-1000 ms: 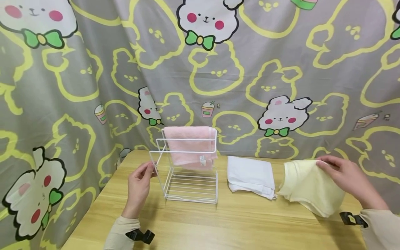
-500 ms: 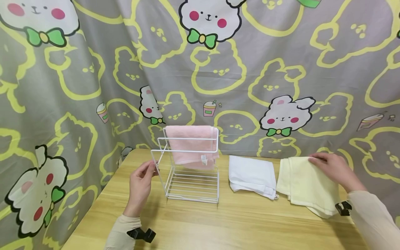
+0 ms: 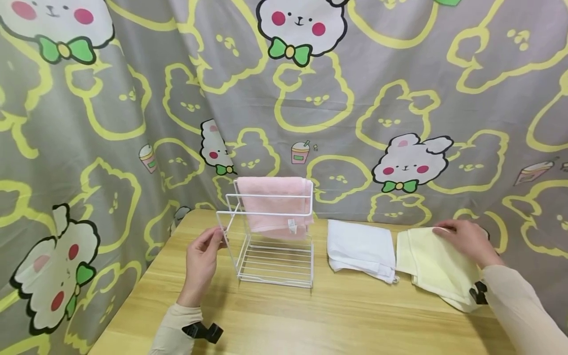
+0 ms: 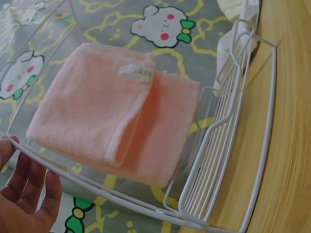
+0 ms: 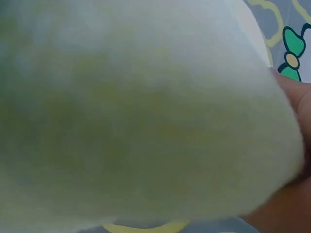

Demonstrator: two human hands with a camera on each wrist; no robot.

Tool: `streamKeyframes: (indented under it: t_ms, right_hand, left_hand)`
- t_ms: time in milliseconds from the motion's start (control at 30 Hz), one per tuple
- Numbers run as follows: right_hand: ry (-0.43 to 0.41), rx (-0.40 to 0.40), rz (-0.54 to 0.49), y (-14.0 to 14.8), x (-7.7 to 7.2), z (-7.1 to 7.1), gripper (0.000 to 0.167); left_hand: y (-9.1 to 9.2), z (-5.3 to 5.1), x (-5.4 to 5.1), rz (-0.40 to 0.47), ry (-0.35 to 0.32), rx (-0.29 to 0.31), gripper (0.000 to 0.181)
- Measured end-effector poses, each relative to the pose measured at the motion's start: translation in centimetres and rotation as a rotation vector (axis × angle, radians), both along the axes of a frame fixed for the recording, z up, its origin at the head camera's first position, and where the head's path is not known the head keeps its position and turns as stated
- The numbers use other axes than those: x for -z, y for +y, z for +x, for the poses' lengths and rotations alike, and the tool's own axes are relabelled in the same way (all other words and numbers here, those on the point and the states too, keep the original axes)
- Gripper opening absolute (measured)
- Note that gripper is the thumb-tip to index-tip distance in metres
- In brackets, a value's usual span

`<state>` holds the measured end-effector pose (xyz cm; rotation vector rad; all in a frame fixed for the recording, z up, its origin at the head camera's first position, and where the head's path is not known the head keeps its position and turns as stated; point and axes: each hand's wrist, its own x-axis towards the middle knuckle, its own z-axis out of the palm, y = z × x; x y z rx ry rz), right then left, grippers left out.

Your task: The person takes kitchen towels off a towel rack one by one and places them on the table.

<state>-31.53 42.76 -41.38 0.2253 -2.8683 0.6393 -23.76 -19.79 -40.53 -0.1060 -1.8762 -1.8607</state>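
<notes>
My left hand [image 3: 201, 264] pinches the left side wire of a white wire rack [image 3: 275, 283] between thumb and fingers. Over the rack's rear top bar hangs a folded pink towel [image 3: 272, 202], its small label showing in the left wrist view. At the right, my right hand [image 3: 468, 241] holds the far edge of a folded pale yellow towel [image 3: 437, 264]; its fingertips are partly hidden. That towel blurs across most of the right wrist view. Between rack and yellow towel, a folded white towel [image 3: 361, 249] lies on the table.
Under everything is a wooden table [image 3: 319, 320]. A patterned grey curtain [image 3: 337, 108] hangs close behind the rack and towels and along the left side. Black camera straps sit on both wrists.
My right hand has shifted left with the yellow towel, which now lies flatter beside the white one. The left hand keeps its grip on the rack; the head view shifts slightly.
</notes>
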Motion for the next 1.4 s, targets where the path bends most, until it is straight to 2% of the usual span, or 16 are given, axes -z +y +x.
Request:
streamKeyframes:
  t_ms: [200, 400, 533, 767, 867, 1000, 1133, 1400]
  right_hand:
    - [0.011, -0.006, -0.019, 0.0, 0.4, -0.4, 0.035]
    - [-0.010, 0.019, -0.046, 0.1, 0.8, -0.1, 0.040]
    - [-0.014, 0.021, -0.052, -0.3, 0.6, 0.2, 0.043]
    - [0.046, 0.025, -0.043, -1.6, 0.1, 0.2, 0.040]
    - [0.042, 0.035, -0.045, -2.5, -0.3, 0.4, 0.043]
    - [0.037, 0.049, -0.052, -3.7, -1.2, 0.7, 0.049]
    - [0.060, 0.024, -0.088, -5.3, -2.4, 0.9, 0.048]
    - [0.210, -0.057, -0.154, -9.3, -5.5, 1.7, 0.034]
  left_hand:
    - [0.0, -0.1, -0.1, 0.002, 0.012, 0.003, 0.024]
    - [0.0, 0.0, 0.0, 0.019, 0.007, 0.005, 0.023]
    - [0.1, 0.0, -0.1, 0.011, 0.004, 0.001, 0.024]
    - [0.0, -0.1, 0.0, 0.013, 0.000, 0.000, 0.024]
    - [0.0, -0.1, 0.0, 0.016, 0.003, 0.003, 0.024]
    - [0.0, -0.1, 0.1, 0.010, 0.006, 0.007, 0.025]
    - [0.0, -0.1, 0.1, 0.008, 0.006, 0.003, 0.024]
    - [0.0, 0.0, 0.0, 0.037, 0.018, 0.017, 0.023]
